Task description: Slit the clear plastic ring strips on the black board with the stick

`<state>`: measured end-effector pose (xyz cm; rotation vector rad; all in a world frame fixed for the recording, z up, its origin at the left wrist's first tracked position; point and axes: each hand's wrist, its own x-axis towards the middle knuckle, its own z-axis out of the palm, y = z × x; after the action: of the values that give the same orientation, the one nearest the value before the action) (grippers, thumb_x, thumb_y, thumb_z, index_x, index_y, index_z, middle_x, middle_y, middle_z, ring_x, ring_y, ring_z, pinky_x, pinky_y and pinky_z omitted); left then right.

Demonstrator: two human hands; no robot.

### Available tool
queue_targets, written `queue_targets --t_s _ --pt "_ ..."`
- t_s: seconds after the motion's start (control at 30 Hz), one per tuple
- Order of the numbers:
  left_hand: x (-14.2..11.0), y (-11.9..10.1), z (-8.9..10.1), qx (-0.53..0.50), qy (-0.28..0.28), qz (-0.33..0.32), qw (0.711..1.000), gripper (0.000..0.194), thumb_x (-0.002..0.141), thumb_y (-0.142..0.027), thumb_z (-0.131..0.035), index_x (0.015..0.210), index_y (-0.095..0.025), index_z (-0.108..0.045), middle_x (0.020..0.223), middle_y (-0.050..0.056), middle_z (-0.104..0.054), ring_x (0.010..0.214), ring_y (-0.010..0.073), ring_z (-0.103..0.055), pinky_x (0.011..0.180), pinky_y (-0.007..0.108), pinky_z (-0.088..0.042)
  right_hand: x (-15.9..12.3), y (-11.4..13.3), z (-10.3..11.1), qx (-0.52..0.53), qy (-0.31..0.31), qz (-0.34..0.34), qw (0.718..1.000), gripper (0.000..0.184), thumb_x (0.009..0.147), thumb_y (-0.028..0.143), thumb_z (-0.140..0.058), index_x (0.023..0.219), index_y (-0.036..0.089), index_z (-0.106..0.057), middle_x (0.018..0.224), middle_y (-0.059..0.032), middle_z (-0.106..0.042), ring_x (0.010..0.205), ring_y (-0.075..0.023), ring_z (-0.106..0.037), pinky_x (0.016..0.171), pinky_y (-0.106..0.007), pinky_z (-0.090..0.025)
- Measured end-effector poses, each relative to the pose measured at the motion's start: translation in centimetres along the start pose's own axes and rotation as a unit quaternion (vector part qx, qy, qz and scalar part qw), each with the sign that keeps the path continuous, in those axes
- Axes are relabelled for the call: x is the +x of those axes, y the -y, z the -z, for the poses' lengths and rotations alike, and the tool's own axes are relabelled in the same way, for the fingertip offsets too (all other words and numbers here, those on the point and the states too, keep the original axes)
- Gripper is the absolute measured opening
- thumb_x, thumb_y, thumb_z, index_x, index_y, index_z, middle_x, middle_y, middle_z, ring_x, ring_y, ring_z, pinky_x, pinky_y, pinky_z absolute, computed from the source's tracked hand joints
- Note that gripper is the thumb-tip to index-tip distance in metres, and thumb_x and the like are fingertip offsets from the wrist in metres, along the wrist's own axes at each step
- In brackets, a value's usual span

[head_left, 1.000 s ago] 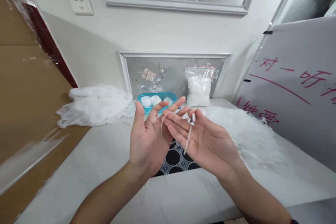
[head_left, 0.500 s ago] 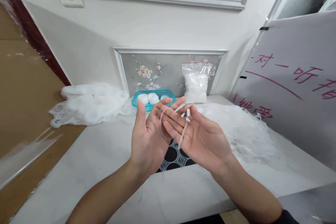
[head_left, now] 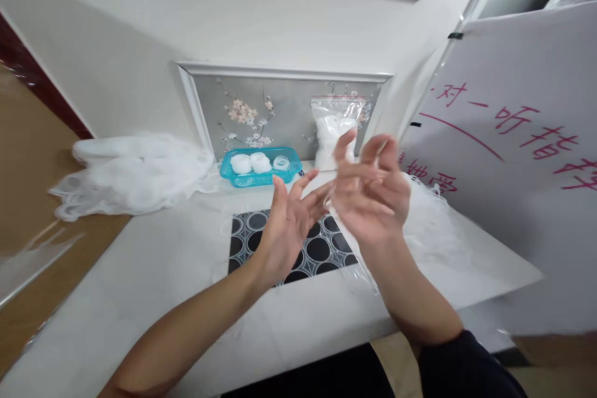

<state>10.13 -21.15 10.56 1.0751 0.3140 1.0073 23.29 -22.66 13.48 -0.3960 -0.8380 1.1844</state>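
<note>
My left hand (head_left: 296,224) is palm up above the patterned mat, its fingers spread and holding nothing that I can see. Higher and to the right, my right hand (head_left: 370,193) is turned with curled fingers, smeared by motion. A thin whitish cord (head_left: 329,200) shows at its left side, by the left fingertips. Thumb and forefinger seem pinched on part of that cord, though the blur hides the exact grip. Below the right palm a pale translucent strip (head_left: 345,233) slants down toward the wrist; whether it joins the cord I cannot tell.
A blue tray (head_left: 228,175) with white round rolls stands by the wall. Right of it is a zip bag (head_left: 326,137) of white material. Translucent white pieces heap at left (head_left: 135,177) and right (head_left: 433,230). The black circle-patterned mat (head_left: 247,242) lies mid-table.
My right hand has lifted and turned away from my left, which it overlapped before. The cord loop no longer stretches across both hands. The view has shifted, showing more of the mat.
</note>
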Motion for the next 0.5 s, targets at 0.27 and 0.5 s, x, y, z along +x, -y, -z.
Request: queue_targets --t_s 0.27,0.5 --pt "1.8 10.1 6.5 0.691 0.246 0.084 0.674 0.074 0.09 -0.06 -0.046 0.138 -0.003 -0.046 0.145 0.026 -0.042 0.138 0.039 -0.037 0.112 0.053 -0.027 0.8 -5.4 13.6 -0.554 -0.064 -0.021 0.83 0.041 0.082 0.054 -0.059 0.072 0.015 -0.067 0.1 -0.0116 -0.071 0.044 -0.009 -0.055 0.046 -0.025 -0.043" --pt "0.7 13.5 6.3 0.787 0.257 0.004 0.56 0.086 0.091 -0.067 -0.037 0.139 0.004 -0.043 0.146 0.029 -0.038 0.138 0.0366 -0.036 0.116 0.047 -0.024 -2.7 -8.1 18.7 -0.596 -0.099 -0.081 0.793 0.035 0.085 0.044 -0.056 0.075 0.013 -0.067 0.045 -0.0002 -0.056 0.041 -0.0136 -0.052 0.049 -0.025 -0.041"
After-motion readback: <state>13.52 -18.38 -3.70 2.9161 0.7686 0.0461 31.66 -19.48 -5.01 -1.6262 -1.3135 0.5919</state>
